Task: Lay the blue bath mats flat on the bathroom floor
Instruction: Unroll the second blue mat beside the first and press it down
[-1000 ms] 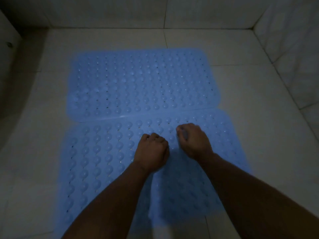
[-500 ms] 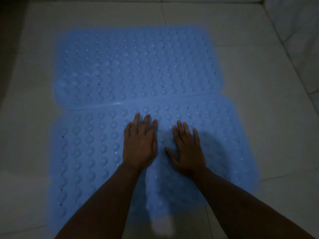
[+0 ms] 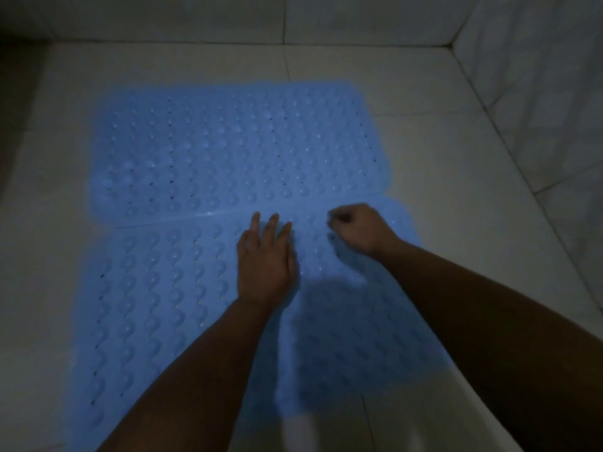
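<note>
Two blue bath mats with raised bumps and small holes lie side by side on the pale tiled floor. The far mat (image 3: 235, 151) lies flat, and its near edge meets the near mat (image 3: 156, 288) along a slanted seam. My left hand (image 3: 266, 259) rests palm down on the near mat, fingers stretched toward the seam. To its right, my right hand (image 3: 357, 228) is curled into a fist, knuckles down on the same mat close to the seam. Both forearms cover part of the near mat.
Tiled walls rise at the back (image 3: 293, 17) and at the right (image 3: 538, 76), meeting in the far right corner. Bare floor tiles (image 3: 456, 207) border the mats on the right and beyond them. The left side is dark.
Both hands were fists a second ago, then flat on the near mat. Now my right hand has curled shut and shifted right and forward; the left stays flat.
</note>
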